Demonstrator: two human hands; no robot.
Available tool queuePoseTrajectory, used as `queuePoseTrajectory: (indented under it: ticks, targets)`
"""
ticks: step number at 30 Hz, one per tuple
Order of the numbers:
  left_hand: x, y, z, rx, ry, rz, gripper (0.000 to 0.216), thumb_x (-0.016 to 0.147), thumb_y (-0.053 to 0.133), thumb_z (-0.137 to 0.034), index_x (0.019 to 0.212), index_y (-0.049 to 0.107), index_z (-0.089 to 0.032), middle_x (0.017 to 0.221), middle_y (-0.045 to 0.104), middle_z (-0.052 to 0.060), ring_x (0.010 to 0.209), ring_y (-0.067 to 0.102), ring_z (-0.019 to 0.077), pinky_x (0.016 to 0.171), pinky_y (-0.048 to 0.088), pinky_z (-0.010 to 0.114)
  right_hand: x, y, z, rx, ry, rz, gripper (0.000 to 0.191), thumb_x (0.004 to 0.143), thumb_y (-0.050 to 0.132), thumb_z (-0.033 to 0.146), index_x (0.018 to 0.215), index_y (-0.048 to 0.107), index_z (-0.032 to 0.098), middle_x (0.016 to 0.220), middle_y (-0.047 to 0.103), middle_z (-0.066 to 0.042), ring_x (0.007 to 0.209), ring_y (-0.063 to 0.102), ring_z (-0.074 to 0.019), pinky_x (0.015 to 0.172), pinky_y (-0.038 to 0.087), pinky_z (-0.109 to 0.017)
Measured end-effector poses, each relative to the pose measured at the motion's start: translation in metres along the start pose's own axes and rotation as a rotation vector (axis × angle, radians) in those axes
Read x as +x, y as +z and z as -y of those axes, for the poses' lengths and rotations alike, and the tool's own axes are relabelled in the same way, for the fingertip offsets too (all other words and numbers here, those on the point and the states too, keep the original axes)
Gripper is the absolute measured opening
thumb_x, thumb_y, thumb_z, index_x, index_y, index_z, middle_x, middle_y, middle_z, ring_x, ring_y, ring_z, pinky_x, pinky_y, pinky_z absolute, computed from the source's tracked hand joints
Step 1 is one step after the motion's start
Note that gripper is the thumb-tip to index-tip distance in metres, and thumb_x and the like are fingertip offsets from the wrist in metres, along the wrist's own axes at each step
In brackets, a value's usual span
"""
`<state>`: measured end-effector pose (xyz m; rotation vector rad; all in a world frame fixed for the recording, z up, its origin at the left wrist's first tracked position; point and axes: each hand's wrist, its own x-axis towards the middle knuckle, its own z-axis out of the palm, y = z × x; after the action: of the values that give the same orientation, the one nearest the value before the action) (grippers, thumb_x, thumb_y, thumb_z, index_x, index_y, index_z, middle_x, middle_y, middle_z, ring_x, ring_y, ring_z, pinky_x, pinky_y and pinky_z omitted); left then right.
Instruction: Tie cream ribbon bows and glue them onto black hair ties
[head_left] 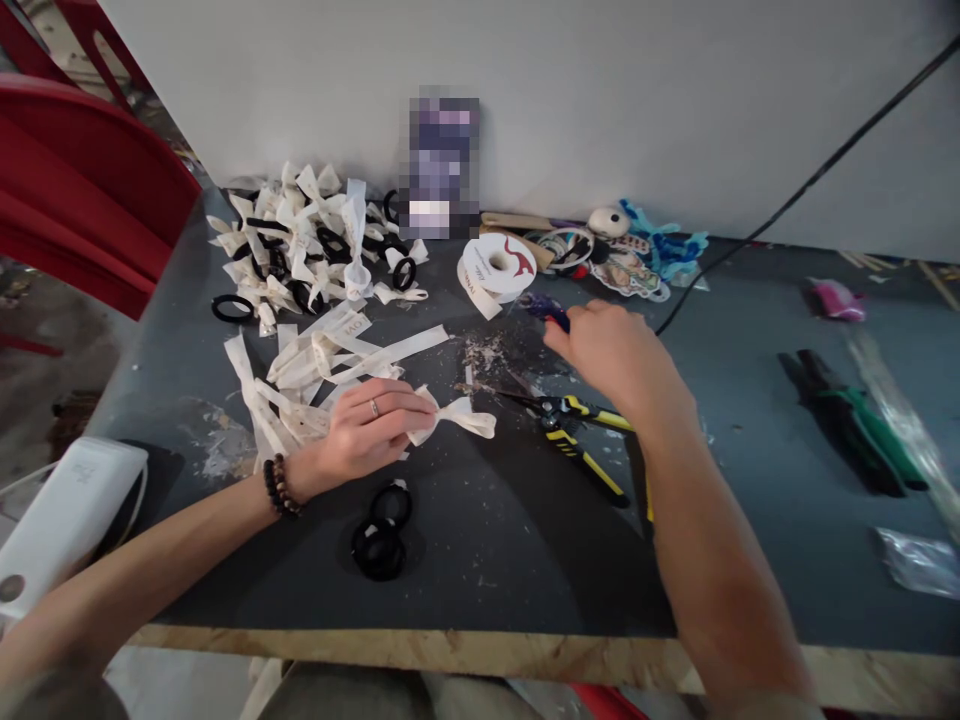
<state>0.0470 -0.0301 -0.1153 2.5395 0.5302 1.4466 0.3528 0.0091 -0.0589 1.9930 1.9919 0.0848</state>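
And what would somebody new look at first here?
Probably the heap of cream bows and black rings at the back left of the dark table. Next, the cream ribbon bow held by the left hand, near the middle. Then the yellow-and-black pliers, lying left of the right forearm.

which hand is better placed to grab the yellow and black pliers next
Probably the right hand, near the handle end of the pliers. The left hand holds the whitish bow. The right would likely have to release the dark item it seems to hold.
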Motion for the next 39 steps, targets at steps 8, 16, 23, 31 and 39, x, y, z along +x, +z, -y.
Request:
queuePoseTrajectory:
  ticks: [8, 16, 23, 31, 39]
  targets:
    - [0.002, -0.001, -0.002, 0.016, -0.008, 0.016, 0.033, 0.087, 0.059, 0.005, 0.103, 0.068, -0.022, 0.095, 0.082, 0.003, 0.088, 0.078, 0.0169, 0.084, 0.069, 0.032, -0.001, 0.003, 0.007, 0.05, -0.018, 0.059, 0.046, 0.106, 0.047, 0.045, 0.12, 0.067, 0.006, 0.116, 0.069, -0.022, 0.093, 0.072, -0.0335, 0.072, 0.047, -0.039]
    - [0.001, 0.003, 0.0, 0.0, -0.047, -0.037, 0.03, 0.089, 0.059, 0.003, 0.102, 0.069, -0.023, 0.094, 0.082, 0.002, 0.086, 0.078, 0.0158, 0.083, 0.068, 0.032, -0.013, -0.008, 0.009, 0.084, 0.056, -0.135, 0.048, 0.103, 0.052, 0.056, 0.117, 0.071, 0.014, 0.114, 0.074, -0.019, 0.096, 0.07, -0.0337, 0.069, 0.044, -0.037]
    - [0.001, 0.007, 0.002, -0.001, -0.278, -0.19, 0.018, 0.088, 0.075, -0.005, 0.094, 0.07, -0.021, 0.09, 0.08, 0.004, 0.086, 0.076, 0.0182, 0.079, 0.064, 0.033, -0.041, -0.046, 0.014, 0.642, -0.673, 0.391, 0.015, 0.096, 0.07, 0.037, 0.097, 0.082, 0.027, 0.085, 0.078, 0.001, 0.071, 0.067, -0.0157, 0.066, 0.044, -0.027]
    - [0.0, 0.009, 0.001, 0.061, -0.375, -0.211, 0.014, 0.088, 0.078, -0.009, 0.088, 0.07, -0.02, 0.087, 0.08, 0.002, 0.085, 0.075, 0.0169, 0.077, 0.061, 0.032, -0.073, -0.046, 0.093, 0.609, -0.854, 0.43, 0.015, 0.099, 0.069, 0.034, 0.096, 0.078, 0.021, 0.084, 0.079, -0.002, 0.073, 0.071, -0.0182, 0.064, 0.041, -0.028]
    - [-0.001, 0.008, 0.001, 0.041, -0.315, -0.189, 0.019, 0.087, 0.076, -0.003, 0.093, 0.071, -0.021, 0.089, 0.08, 0.001, 0.087, 0.075, 0.017, 0.08, 0.062, 0.033, -0.098, -0.023, 0.132, 0.331, -0.794, 0.199, 0.029, 0.102, 0.061, 0.036, 0.117, 0.068, 0.011, 0.091, 0.081, -0.014, 0.077, 0.078, -0.0301, 0.062, 0.045, -0.033]
